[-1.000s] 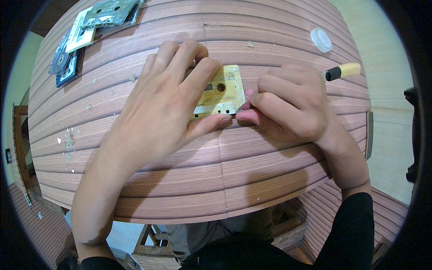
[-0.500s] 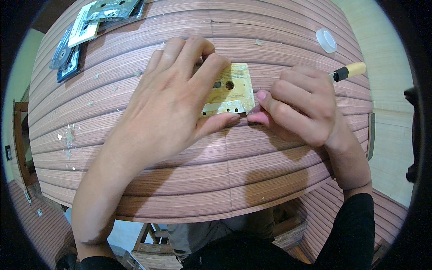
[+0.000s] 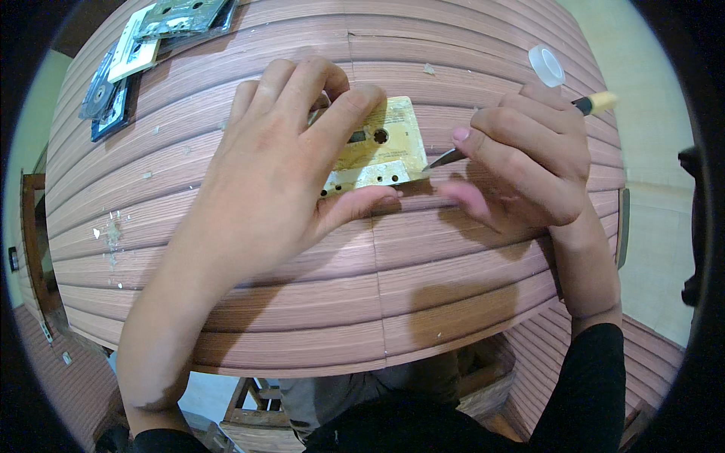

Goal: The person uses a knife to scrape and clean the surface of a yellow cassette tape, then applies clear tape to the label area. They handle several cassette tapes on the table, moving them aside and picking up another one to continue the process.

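Wood-striped worktop (image 3: 302, 317) supports our yellow cassette (image 3: 396, 152), held by our left fingers (image 3: 361, 97); our right fingers (image 3: 521, 137) clasp a knife (image 3: 447, 157). Likely light, stiff and brittle, it suits an edge grip

Your right hand (image 3: 532, 162) now sits farther from the cassette (image 3: 405, 143), its thumb (image 3: 467, 198) dropped clear of the index finger (image 3: 491, 157) and blurred. The knife's blade (image 3: 447, 158), mostly covered before, shows ahead of your fingers, its tip at the cassette's lower right corner. Less of the handle (image 3: 600, 103) shows. The cassette's right end tilts farther away from you.
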Tool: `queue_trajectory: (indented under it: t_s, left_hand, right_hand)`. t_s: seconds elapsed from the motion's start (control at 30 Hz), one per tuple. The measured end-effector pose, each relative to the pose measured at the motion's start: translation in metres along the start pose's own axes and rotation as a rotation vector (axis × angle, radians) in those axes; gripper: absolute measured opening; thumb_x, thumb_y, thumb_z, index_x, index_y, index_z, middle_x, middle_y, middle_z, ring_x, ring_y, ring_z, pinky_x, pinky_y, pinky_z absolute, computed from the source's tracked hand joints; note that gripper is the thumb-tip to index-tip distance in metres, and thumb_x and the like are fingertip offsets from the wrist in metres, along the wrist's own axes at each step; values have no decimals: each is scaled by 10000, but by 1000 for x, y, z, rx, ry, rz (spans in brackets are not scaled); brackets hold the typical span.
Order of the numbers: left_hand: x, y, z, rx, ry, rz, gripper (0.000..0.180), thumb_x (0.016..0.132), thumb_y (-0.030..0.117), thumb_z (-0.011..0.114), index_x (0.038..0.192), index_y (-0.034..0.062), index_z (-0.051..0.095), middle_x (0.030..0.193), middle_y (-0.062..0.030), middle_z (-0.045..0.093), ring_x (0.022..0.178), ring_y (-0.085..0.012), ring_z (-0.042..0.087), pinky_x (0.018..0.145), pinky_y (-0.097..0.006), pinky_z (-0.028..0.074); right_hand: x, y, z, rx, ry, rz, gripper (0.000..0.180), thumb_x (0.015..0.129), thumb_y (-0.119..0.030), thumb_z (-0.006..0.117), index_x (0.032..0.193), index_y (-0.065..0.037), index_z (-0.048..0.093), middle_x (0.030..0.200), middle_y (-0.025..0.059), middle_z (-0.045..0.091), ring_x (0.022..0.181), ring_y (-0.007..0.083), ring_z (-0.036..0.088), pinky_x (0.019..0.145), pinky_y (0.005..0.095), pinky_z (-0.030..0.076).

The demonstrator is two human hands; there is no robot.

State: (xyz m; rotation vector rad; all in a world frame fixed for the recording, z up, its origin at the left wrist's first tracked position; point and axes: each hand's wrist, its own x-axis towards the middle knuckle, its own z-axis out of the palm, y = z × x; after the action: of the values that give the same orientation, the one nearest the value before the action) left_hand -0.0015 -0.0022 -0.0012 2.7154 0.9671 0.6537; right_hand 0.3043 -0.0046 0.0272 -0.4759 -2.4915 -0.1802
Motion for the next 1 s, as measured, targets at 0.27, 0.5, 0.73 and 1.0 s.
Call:
queue_trajectory:
  t_s: [0.27,0.5,0.73,1.0]
  left_hand:
    - [1,6,-4,170,-32,22,910,885,650,856,1585,95,679,1391,-166,635,1287,-405,611,1144,-552,470]
    - [7,18,-7,138,183,78,845,857,634,902,1507,114,761,1367,-130,706,1230,-367,665,1136,-566,478]
    - [15,40,19,-171,186,0,285,852,189,973,1108,102,884,1217,-87,798,1036,-297,745,913,-437,610]
    - [21,46,28,-439,273,-313,133,909,97,951,928,17,846,1072,-98,815,977,-280,771,907,-387,608]
  right_hand:
    - [3,3,-16,-213,309,37,176,894,-143,907,968,-70,764,835,78,732,650,258,684,566,375,499]
    - [-7,11,10,-25,46,428,62,995,-49,812,1024,-48,757,838,89,722,704,287,719,628,407,535]
    - [-3,14,27,-114,106,537,83,979,-102,795,1016,-60,734,944,130,692,799,375,693,692,496,541]
    - [-6,12,30,-222,228,415,154,860,-108,791,975,-65,698,1041,139,684,1030,382,671,857,531,549]
